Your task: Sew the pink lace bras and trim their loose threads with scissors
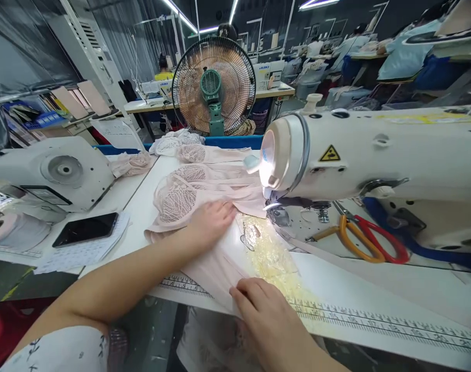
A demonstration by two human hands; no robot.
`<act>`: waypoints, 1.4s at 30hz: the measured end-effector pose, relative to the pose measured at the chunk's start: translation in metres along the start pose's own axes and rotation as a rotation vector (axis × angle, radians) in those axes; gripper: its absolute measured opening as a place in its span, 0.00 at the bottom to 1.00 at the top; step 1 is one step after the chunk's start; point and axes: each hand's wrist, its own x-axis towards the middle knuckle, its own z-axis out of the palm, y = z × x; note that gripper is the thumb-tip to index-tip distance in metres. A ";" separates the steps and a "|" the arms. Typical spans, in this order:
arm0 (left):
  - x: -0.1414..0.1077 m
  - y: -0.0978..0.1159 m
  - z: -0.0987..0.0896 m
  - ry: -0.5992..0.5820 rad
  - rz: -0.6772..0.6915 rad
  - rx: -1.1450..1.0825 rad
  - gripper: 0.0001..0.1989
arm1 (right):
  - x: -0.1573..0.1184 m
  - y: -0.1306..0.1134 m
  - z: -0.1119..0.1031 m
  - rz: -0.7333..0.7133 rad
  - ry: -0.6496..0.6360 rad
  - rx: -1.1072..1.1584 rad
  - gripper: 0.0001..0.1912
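Observation:
A pale pink lace bra (177, 199) lies on the white sewing table, its edge running under the needle area of the sewing machine (332, 150). My left hand (214, 222) rests flat on the bra's fabric just left of the needle, fingers stretched out. Lower down, near the table's front edge, my right hand (272, 315) pinches part of the same pink fabric between thumb and fingers. Beside the needle the lamp lights a yellowed taped patch (274, 258) on the tabletop. More pink fabric hangs below the table edge.
Orange-handled scissors (359, 240) and red-handled scissors (386, 240) lie under the machine arm. At left are a phone (86, 229) on papers, a thread cone (16, 230) and a second machine (60, 173). A large fan (214, 85) stands behind the table.

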 end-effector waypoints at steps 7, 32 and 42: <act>-0.082 -0.027 -0.007 -0.077 -0.361 0.018 0.23 | -0.001 0.020 -0.027 -0.037 0.065 0.153 0.15; 0.054 0.003 -0.029 -0.197 -0.143 -0.396 0.11 | 0.035 0.048 -0.011 0.303 -0.112 -0.473 0.06; 0.114 -0.008 0.004 -0.180 -0.418 -0.439 0.17 | 0.044 0.082 0.008 0.020 -0.198 -0.238 0.21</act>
